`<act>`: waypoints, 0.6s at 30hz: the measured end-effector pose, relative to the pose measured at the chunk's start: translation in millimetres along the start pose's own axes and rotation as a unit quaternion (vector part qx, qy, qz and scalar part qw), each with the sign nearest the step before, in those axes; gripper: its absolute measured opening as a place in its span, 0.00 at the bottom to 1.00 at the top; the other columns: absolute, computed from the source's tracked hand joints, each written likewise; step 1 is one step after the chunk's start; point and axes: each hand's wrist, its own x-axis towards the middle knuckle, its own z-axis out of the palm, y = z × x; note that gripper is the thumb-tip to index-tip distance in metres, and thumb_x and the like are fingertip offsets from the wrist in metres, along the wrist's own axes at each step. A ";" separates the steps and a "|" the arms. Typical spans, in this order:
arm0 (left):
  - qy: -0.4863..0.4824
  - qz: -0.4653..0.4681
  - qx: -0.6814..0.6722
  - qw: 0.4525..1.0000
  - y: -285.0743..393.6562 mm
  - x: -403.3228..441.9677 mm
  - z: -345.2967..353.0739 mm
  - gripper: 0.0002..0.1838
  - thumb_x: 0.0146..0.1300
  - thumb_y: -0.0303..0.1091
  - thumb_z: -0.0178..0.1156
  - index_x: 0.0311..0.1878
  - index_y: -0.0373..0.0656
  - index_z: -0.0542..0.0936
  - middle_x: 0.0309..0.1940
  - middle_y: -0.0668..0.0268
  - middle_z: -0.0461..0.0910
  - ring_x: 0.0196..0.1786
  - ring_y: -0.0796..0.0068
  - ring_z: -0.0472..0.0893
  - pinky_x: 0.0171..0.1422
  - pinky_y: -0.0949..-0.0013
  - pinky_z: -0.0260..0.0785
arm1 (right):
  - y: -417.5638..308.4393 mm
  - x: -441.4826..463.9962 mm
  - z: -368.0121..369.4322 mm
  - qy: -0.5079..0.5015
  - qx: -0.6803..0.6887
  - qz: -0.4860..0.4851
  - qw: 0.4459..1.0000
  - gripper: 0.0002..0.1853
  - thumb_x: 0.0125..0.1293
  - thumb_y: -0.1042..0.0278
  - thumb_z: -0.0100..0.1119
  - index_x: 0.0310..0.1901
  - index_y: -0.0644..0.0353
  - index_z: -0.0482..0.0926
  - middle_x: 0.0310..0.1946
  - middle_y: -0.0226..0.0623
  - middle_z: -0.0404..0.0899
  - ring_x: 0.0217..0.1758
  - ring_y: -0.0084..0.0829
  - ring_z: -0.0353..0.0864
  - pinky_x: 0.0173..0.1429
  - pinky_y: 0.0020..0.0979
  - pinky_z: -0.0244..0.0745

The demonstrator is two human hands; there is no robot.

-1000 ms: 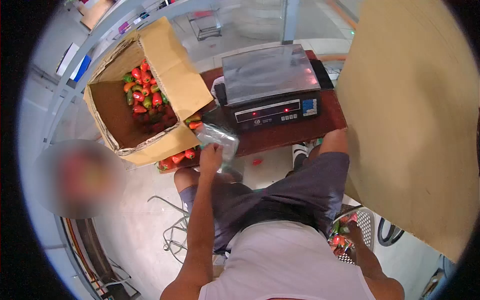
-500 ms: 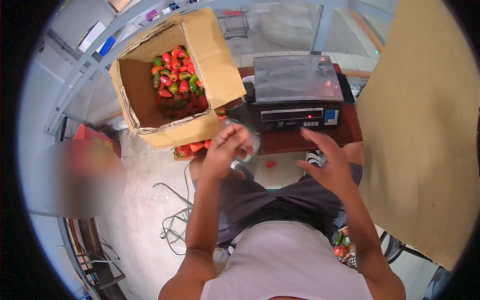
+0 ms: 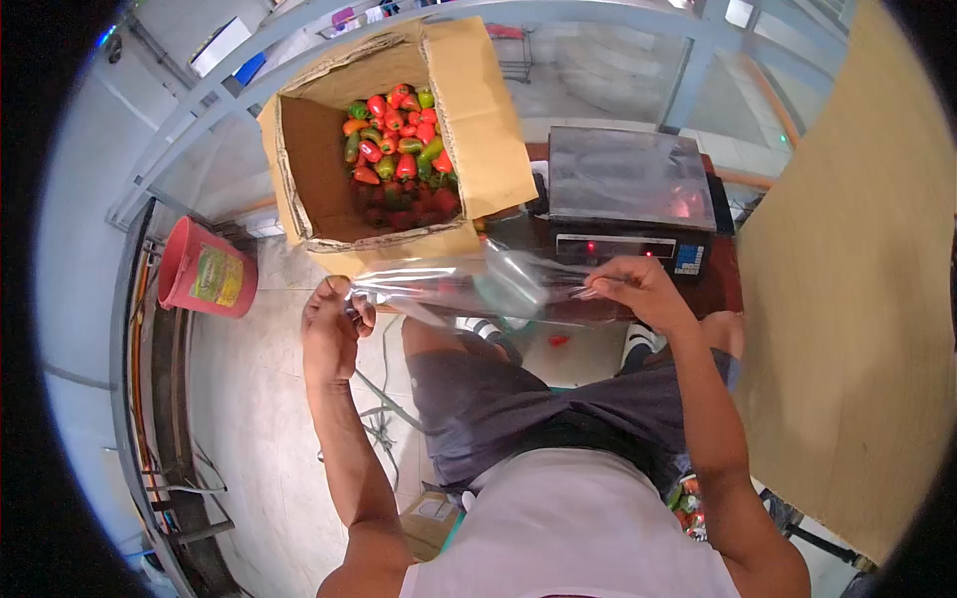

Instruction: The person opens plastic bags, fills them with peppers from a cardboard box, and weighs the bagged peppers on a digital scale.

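A clear plastic bag (image 3: 439, 284) is stretched sideways above my lap. Its left end is pinched in my left hand (image 3: 337, 324), and my right hand (image 3: 640, 289) grips the other end. Just beyond it stands an open cardboard box (image 3: 498, 130) holding red and green peppers (image 3: 404, 140). To the box's right, a digital scale (image 3: 630, 177) with a bare metal plate and lit red display rests on a dark red table (image 3: 726, 289).
A red bucket (image 3: 206, 267) stands at the left. One red piece (image 3: 558, 341) lies on the floor between my feet. A large cardboard sheet (image 3: 847, 299) rises at the right. Green strapping (image 3: 384, 404) lies left of my legs, and more peppers (image 3: 688, 503) are beside my right hip.
My hands have moved apart, pulling the bag out wide between them. Earlier my right hand was down by the basket of peppers, then came up open. The view has shifted left.
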 end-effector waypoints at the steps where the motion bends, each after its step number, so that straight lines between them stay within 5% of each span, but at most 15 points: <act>1: 0.024 -0.009 0.046 0.999 -12.0 0.6 -5.7 0.07 0.73 0.38 0.56 0.45 0.45 0.76 0.28 0.68 0.79 0.26 0.76 0.78 0.28 0.76 0.66 | 1.4 -5.2 -1.0 0.029 0.043 0.016 0.999 0.09 0.70 0.65 0.66 0.43 0.61 0.87 0.39 0.33 0.89 0.41 0.20 0.84 0.50 0.27 0.79; 2: 0.022 0.003 0.156 0.988 -21.7 0.8 -9.1 0.06 0.70 0.33 0.59 0.44 0.41 0.77 0.29 0.67 0.80 0.29 0.73 0.81 0.31 0.74 0.70 | 0.0 -9.8 -3.1 0.027 0.025 0.025 0.999 0.09 0.70 0.66 0.66 0.43 0.62 0.87 0.38 0.33 0.89 0.40 0.20 0.84 0.50 0.26 0.79; 3: -0.033 0.128 0.397 0.908 -44.6 8.7 -24.8 0.07 0.64 0.26 0.64 0.43 0.38 0.78 0.36 0.62 0.82 0.36 0.68 0.83 0.37 0.69 0.75 | -6.8 -14.4 -4.4 0.024 0.008 0.033 0.999 0.08 0.69 0.66 0.67 0.44 0.62 0.87 0.38 0.33 0.89 0.39 0.20 0.84 0.50 0.25 0.79; 5: 0.042 0.283 0.569 0.771 -29.5 -5.4 35.5 0.14 0.58 0.23 0.68 0.47 0.37 0.79 0.46 0.57 0.82 0.48 0.65 0.83 0.47 0.65 0.77 | -18.1 -21.2 -1.7 0.001 -0.044 0.024 0.999 0.09 0.68 0.67 0.67 0.44 0.62 0.87 0.37 0.34 0.89 0.38 0.20 0.85 0.49 0.25 0.79; 7: -0.029 0.355 0.410 0.839 -24.5 -21.1 100.6 0.20 0.55 0.26 0.73 0.52 0.40 0.81 0.55 0.54 0.80 0.59 0.64 0.80 0.55 0.64 0.76 | -30.5 -23.5 8.3 -0.037 -0.112 -0.013 0.993 0.09 0.68 0.67 0.68 0.44 0.62 0.87 0.36 0.34 0.89 0.38 0.20 0.85 0.47 0.26 0.79; 10: -0.167 0.313 0.305 0.884 -20.2 -23.1 172.9 0.25 0.51 0.31 0.78 0.53 0.41 0.83 0.56 0.55 0.80 0.62 0.62 0.78 0.60 0.64 0.75 | -74.2 -29.8 22.1 -0.103 -0.267 -0.031 0.958 0.08 0.67 0.67 0.68 0.42 0.62 0.86 0.33 0.36 0.88 0.36 0.19 0.84 0.44 0.27 0.78; 14: -0.477 0.128 0.225 0.840 -45.0 15.3 179.5 0.19 0.57 0.25 0.75 0.51 0.37 0.83 0.49 0.58 0.84 0.53 0.67 0.83 0.56 0.67 0.77 | -81.1 -41.6 13.6 -0.132 -0.323 -0.085 0.933 0.09 0.67 0.66 0.68 0.37 0.64 0.85 0.32 0.35 0.87 0.38 0.19 0.84 0.44 0.27 0.78; 18: -0.340 -0.018 0.022 0.940 -61.8 -6.7 178.2 0.10 0.64 0.19 0.67 0.48 0.34 0.84 0.36 0.66 0.87 0.37 0.79 0.85 0.45 0.75 0.78 | -45.5 -58.8 -17.0 0.053 0.021 -0.067 0.996 0.09 0.76 0.66 0.58 0.44 0.62 0.82 0.40 0.30 0.83 0.43 0.20 0.82 0.44 0.24 0.76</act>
